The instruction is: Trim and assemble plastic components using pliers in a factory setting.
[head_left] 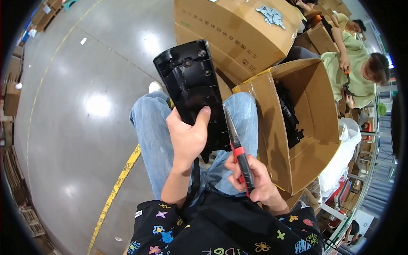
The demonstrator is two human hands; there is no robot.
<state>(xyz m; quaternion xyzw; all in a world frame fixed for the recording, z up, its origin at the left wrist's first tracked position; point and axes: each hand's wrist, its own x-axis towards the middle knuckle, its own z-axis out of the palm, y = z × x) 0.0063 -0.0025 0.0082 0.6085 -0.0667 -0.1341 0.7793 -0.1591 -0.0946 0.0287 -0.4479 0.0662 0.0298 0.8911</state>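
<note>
Left hand (187,138) grips a black plastic part (193,91) over the knees. Right hand (250,178) is wrapped around a red-handled knife (238,151), blade touching the part's edge, open box (297,127) beside.

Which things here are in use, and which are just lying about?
In use: black plastic part in left hand; red-handled cutter in right hand.
Lying about: open box of black parts, sealed boxes, grey pieces on top.

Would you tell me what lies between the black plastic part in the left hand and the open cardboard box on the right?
In the head view, the knife's blade rises between the black plastic part and the open cardboard box, above the jeans-clad knee.
</note>
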